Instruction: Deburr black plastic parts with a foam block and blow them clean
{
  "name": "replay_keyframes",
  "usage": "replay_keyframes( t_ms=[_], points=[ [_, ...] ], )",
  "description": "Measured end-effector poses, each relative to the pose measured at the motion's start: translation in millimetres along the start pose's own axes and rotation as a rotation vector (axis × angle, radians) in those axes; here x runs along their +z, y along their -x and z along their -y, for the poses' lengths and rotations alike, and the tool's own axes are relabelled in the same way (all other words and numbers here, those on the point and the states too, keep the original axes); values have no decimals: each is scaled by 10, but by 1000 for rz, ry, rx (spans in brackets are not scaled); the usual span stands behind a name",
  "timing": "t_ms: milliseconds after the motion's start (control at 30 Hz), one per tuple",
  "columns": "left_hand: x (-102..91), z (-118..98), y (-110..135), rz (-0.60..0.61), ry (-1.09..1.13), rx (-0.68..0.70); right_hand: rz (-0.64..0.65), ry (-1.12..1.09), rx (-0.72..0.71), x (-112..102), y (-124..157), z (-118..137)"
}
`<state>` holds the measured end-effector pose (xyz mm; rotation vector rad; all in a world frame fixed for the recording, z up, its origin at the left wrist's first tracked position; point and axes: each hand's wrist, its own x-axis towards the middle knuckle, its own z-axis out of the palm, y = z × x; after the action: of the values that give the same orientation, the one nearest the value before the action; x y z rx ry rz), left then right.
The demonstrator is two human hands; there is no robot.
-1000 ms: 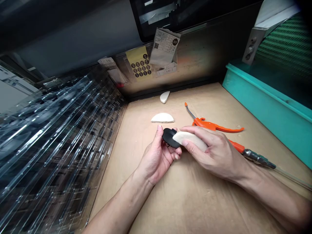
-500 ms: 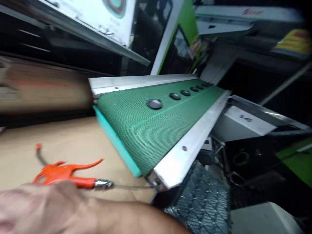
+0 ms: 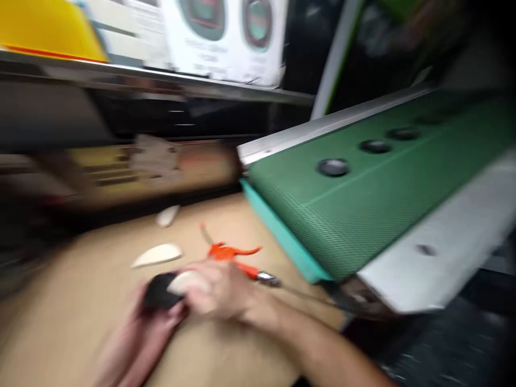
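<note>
The picture is smeared by motion. My left hand holds a round black part low over the cardboard-covered bench. My right hand is closed on a cream half-moon pad that lies against the black part. A second cream half-moon pad rests on the bench just beyond my hands, and a smaller cream piece lies further back.
An orange air blow gun with a metal fitting and hose lies right of my hands. A green conveyor belt with a teal edge and metal rails rises at the right, with three black round parts on it. Shelf and labels at the back.
The view swung right to the conveyor half a second ago and has swung back left. Both hands are again in view, still holding the black part and cream pad together.
</note>
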<state>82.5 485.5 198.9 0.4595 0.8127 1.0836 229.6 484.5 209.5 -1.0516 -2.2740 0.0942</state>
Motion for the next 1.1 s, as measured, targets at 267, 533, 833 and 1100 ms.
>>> replay_keyframes(
  t_ms=[267,533,833,1100],
  points=[
    [-306,-142,240,16,175,-80,-261,-222,170,250,122,-93],
    [-313,-116,241,50,141,-124,-209,-195,173,268,141,-21],
    [-303,-57,245,84,103,-133,-218,-202,175,270,138,5],
    [-349,-8,238,150,84,-131,-214,-241,149,262,127,46]
  ],
)
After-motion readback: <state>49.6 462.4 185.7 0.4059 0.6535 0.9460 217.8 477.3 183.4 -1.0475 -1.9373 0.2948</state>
